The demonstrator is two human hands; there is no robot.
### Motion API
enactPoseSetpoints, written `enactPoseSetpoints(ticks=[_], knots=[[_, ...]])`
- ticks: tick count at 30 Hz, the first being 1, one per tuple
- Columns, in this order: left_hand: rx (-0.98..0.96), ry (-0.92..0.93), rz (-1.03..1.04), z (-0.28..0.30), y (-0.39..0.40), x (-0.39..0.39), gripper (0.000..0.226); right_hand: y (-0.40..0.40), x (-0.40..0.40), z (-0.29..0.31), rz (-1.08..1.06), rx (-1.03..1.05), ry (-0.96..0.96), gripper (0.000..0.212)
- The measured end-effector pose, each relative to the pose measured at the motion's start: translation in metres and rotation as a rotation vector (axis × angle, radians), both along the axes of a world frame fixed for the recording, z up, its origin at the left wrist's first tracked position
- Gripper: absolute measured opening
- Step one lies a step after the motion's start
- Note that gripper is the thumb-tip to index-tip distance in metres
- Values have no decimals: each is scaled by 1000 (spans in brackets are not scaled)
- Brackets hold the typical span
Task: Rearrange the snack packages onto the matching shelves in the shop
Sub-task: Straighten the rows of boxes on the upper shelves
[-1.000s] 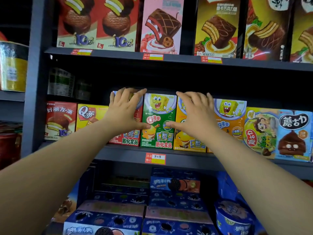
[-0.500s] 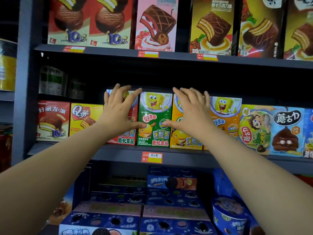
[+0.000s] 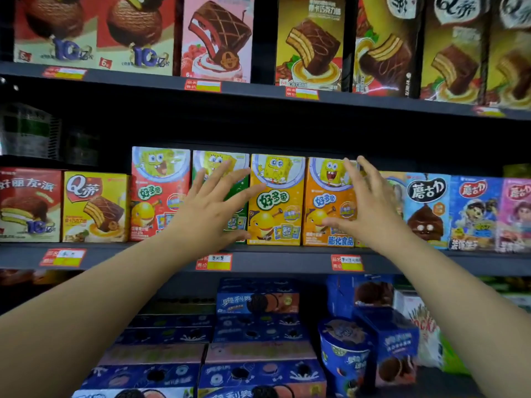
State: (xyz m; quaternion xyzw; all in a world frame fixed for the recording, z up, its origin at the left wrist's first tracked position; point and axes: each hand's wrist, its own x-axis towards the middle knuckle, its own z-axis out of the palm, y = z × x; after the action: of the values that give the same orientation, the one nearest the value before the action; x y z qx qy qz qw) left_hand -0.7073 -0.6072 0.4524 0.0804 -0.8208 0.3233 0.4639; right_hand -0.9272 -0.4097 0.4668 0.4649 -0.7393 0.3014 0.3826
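On the middle shelf [image 3: 287, 258], four cartoon-sponge snack boxes stand upright side by side: a red box [image 3: 159, 193], a green box [image 3: 241, 196], a yellow box [image 3: 275, 199] and an orange box [image 3: 329, 202]. The left hand [image 3: 211, 209] reaches up from 7 o'clock, its fingers straight and spread wide, lying across the front of the green box and covering most of it; its thumb points toward 3 o'clock along the foot of the yellow box. The right hand [image 3: 367, 206] comes in from 5 o'clock, fingers likewise straight and fanned, set against the right part of the orange box, with the thumb stretched toward 9 o'clock over that box's lower front. Neither hand curls around a box; whether the palms truly press the cardboard or sit just off it is hard to tell, as both hands are blurred.

To 9 o'clock of the red box stand a yellow cake box [image 3: 94, 206] and a red pie box [image 3: 30, 203]. To 3 o'clock of the right hand stands a blue mushroom-biscuit box [image 3: 428, 208], then more boxes of that sort. The upper shelf [image 3: 258, 89] carries tall chocolate-cake boxes [image 3: 310, 44]. Below, at 6 o'clock, blue cookie boxes [image 3: 257, 303] lie stacked, with a blue cup [image 3: 344, 354] just beside them.
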Motion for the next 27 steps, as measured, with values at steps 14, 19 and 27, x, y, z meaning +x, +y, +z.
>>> enactPoseSetpoints(ticks=[14, 19, 27], knots=[[-36, -68, 100, 3, 10, -27, 102, 6, -7, 4, -10, 60, 104, 111], [-1, -60, 74, 0, 11, -27, 99, 7, -9, 2, -1, 56, 102, 109], [119, 37, -91, -15, 40, -7, 60, 20, 7, -13, 135, -68, 119, 85]])
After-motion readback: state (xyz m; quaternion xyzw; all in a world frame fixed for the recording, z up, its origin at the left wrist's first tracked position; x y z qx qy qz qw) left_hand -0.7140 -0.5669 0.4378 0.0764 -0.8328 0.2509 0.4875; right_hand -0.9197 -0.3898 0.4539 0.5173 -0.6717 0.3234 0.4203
